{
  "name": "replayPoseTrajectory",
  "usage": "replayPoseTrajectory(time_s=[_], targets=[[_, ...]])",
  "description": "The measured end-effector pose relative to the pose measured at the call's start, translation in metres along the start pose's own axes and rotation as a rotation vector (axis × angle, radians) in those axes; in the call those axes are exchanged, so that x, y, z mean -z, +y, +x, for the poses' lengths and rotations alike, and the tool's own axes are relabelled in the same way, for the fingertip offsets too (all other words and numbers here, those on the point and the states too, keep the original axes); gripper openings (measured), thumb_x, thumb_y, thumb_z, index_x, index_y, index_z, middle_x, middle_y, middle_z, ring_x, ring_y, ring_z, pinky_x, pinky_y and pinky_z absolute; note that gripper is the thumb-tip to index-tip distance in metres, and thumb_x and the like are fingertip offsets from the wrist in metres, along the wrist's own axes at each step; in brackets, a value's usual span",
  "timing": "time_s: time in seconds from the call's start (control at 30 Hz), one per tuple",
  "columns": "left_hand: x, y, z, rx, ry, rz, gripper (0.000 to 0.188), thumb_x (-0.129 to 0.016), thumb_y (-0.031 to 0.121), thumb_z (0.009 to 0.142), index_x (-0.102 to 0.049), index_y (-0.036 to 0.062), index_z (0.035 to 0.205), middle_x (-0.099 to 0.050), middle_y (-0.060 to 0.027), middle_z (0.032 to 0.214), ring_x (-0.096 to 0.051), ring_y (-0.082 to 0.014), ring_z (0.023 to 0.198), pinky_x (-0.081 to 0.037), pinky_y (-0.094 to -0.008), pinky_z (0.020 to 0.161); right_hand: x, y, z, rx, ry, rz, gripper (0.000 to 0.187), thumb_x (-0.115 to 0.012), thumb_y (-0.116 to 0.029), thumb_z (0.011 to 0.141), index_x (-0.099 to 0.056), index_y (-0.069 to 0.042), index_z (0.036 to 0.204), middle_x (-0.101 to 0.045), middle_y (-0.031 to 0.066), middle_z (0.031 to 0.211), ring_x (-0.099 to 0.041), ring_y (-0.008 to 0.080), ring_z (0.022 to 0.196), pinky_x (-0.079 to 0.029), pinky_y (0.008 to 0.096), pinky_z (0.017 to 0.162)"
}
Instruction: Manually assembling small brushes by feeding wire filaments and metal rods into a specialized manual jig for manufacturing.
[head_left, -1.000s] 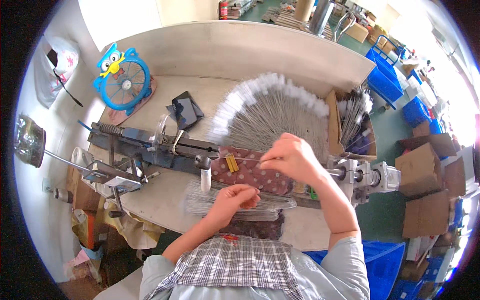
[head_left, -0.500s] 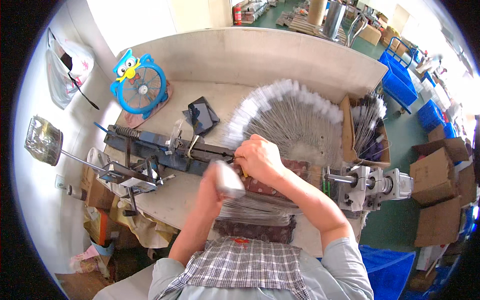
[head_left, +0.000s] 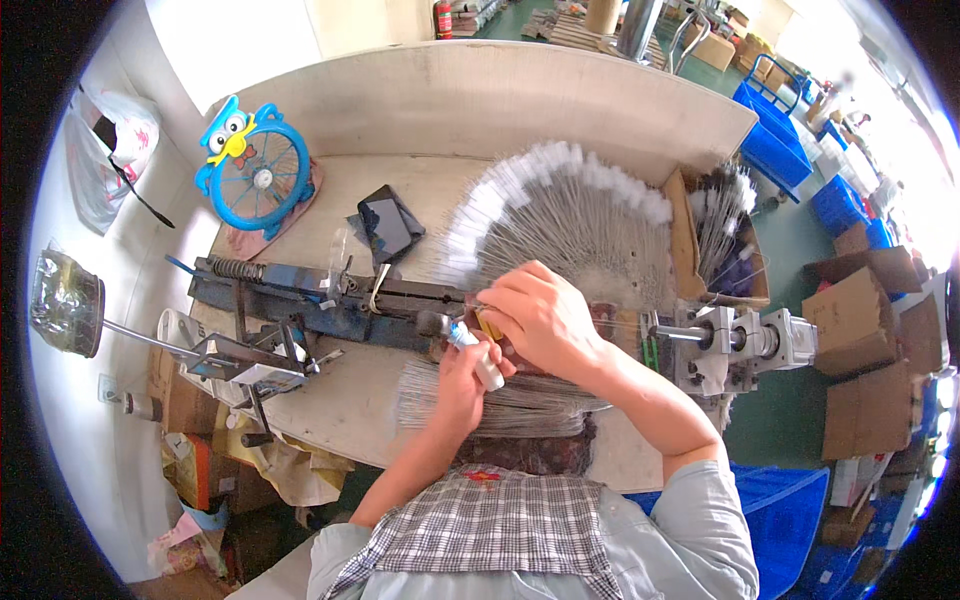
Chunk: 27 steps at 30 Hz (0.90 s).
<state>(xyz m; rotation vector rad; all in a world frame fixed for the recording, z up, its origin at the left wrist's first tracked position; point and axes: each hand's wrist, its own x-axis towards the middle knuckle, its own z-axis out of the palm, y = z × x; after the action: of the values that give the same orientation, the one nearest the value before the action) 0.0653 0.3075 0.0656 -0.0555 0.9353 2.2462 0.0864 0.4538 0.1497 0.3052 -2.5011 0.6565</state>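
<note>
Both hands are bunched together over the middle of the worktop point(head_left: 400, 175), right by the front edge. The left hand point(head_left: 462, 385) has its grip closed round a small white tube point(head_left: 478, 357) with a bluish end, tilted so that end points up and to the left. The right hand point(head_left: 540, 315) sits just above it, curled over a little yellow piece point(head_left: 489, 325) — it looks pinched between the fingers, though how tight I can't tell. Under both hands lies a flat bundle of thin wires point(head_left: 520, 410), close to the front edge.

Behind the hands a big fan of wires with white tips point(head_left: 560, 215) spreads toward the back right corner, next to a cardboard box point(head_left: 684, 240) with more of them. A long blue metal jig point(head_left: 310, 295) runs along the left half, a dark phone point(head_left: 389, 225) lies behind it, and a blue owl-shaped fan point(head_left: 255, 170) stands at the back left corner.
</note>
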Motion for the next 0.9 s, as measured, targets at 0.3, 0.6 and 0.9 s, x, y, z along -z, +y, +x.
replayPoseTrajectory(time_s=[0.3,0.6,0.9], targets=[[0.024,0.022,0.007,-0.285,0.058,1.179,0.021,-0.069,0.008,0.069,-0.052,0.0019,0.079,-0.058,-0.0045,0.068,-0.055,-0.0121,0.062,-0.045,-0.0275,0.058,-0.063,0.014,-0.043,-0.411,-0.184,-0.061,0.032,-0.062,-0.026,0.083,-0.053,-0.007,0.107,-0.057,0.0129,0.092,-0.062,0.0330,0.077,-0.051,0.0418,0.063],[0.114,0.084,-0.030,-0.180,0.579,0.345,0.035,-0.067,0.037,0.082,-0.055,0.0078,0.098,-0.059,-0.0041,0.085,-0.059,-0.0137,0.073,-0.047,-0.0285,0.066,-0.060,0.023,-0.037,-0.372,-0.403,0.034,0.036,-0.066,-0.027,0.079,-0.055,-0.006,0.106,-0.057,0.0115,0.099,-0.062,0.0325,0.089,-0.051,0.0436,0.072],[0.157,0.117,-0.052,-0.159,0.646,0.099,0.027,-0.066,0.035,0.083,-0.061,0.0098,0.091,-0.058,0.0021,0.075,-0.056,-0.0119,0.070,-0.046,-0.0277,0.066,-0.053,0.020,-0.042,-0.287,-0.418,0.031,0.026,-0.066,-0.029,0.078,-0.061,-0.004,0.084,-0.059,0.0111,0.085,-0.062,0.0312,0.079,-0.051,0.0411,0.067]])
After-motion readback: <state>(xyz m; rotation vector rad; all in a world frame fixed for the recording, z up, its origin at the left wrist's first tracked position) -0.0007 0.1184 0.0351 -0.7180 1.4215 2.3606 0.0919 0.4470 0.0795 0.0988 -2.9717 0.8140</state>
